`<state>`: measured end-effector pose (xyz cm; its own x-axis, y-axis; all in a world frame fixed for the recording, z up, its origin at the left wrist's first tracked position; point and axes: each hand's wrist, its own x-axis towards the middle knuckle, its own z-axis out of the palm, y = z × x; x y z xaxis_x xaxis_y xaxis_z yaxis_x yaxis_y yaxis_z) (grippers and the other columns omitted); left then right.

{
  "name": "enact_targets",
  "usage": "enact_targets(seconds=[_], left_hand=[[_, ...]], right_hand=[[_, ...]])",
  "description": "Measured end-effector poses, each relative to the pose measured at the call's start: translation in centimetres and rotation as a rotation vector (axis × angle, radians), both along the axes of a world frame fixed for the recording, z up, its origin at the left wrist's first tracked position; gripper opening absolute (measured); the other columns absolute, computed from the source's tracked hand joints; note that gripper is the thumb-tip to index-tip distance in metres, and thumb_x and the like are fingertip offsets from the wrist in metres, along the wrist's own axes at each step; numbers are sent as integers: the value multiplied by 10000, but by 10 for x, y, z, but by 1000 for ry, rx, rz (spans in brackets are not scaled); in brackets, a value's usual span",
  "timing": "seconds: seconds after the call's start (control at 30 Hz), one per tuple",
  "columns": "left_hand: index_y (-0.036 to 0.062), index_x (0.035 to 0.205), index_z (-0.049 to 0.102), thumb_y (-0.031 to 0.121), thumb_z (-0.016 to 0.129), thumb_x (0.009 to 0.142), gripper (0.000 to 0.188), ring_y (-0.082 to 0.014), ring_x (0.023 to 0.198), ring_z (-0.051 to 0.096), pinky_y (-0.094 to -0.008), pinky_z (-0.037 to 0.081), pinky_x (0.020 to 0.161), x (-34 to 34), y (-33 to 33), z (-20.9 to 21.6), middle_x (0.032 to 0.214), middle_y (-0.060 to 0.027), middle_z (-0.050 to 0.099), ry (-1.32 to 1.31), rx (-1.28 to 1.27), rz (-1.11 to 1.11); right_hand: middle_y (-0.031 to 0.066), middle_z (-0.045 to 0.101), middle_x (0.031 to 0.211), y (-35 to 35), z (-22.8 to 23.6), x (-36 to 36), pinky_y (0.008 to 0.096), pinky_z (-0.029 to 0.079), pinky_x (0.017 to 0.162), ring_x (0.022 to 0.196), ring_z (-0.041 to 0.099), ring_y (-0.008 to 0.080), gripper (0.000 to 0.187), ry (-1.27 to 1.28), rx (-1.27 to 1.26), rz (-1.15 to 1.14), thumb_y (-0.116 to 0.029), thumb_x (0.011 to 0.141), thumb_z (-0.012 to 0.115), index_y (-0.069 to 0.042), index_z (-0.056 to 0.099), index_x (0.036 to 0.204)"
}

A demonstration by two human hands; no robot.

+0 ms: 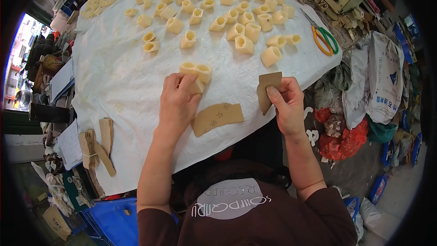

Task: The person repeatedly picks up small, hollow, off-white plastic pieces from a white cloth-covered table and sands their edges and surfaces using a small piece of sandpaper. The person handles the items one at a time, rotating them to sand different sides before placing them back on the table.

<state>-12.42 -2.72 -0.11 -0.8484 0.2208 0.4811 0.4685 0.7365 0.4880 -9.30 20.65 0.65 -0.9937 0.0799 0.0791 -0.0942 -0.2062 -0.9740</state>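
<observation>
My left hand [176, 102] is closed on a pale yellow hollow block [197, 87] low over the white cloth. Two more hollow blocks [203, 72] touch it on the far side, open ends up. Between thumb and fingers, my right hand [289, 107] pinches a stiff brown sheet piece [269, 89], held upright near the cloth's right edge. It looks like card or sandpaper; which, I cannot tell. A larger brown piece [218, 117] with a curved edge and dark marks lies flat between my forearms.
Many similar yellow blocks [236, 32] stand and lie across the far half of the white cloth [114, 82]. Scissors [324, 40] with orange and green handles rest at the right edge. Brown strips [98, 146] lie at the near left. White sacks [378, 82] and red bags [343, 139] sit at right.
</observation>
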Motion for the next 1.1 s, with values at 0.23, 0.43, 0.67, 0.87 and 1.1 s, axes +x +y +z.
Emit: enact_targets(seconds=[0.23, 0.43, 0.67, 0.87, 1.1], left_hand=[[20, 1005, 542, 32, 640, 652, 367, -212, 756, 522, -289, 447, 668, 9, -12, 19, 868, -122, 505, -595, 245, -19], [4, 1019, 532, -40, 607, 657, 372, -140, 846, 519, -268, 450, 724, 28, -15, 4, 1008, -80, 494, -523, 791, 26], [0, 1067, 522, -136, 569, 656, 436, -175, 964, 519, -263, 433, 799, 75, -17, 28, 1105, -111, 496, -359, 576, -95], [2, 1137, 471, -162, 567, 655, 518, -167, 898, 557, -274, 510, 753, 106, 0, 39, 1019, -90, 498, -553, 678, -12], [39, 1066, 527, -121, 607, 652, 451, -144, 840, 559, -233, 510, 676, 118, 4, 29, 939, -68, 483, -603, 814, -75]], right_hand=[[46, 614, 813, -12, 1, -3, 211, 448, 639, 705, 549, 58, 138, 16, -27, 40, -92, 855, 575, -7, 505, 938], [15, 591, 752, -10, 8, 4, 197, 417, 608, 656, 502, 41, 126, 10, 120, 104, -99, 855, 576, -16, 515, 927], [74, 627, 738, -20, 42, 18, 237, 439, 596, 638, 578, 119, 149, 183, 468, 398, -44, 782, 623, -16, 551, 909], [58, 591, 745, -41, 50, 24, 338, 385, 755, 779, 509, 251, 161, 272, 633, 612, -113, 722, 666, -58, 587, 850], [51, 543, 669, -49, 44, 32, 326, 358, 706, 718, 411, 216, 150, 142, 577, 664, -148, 727, 667, -52, 577, 798]])
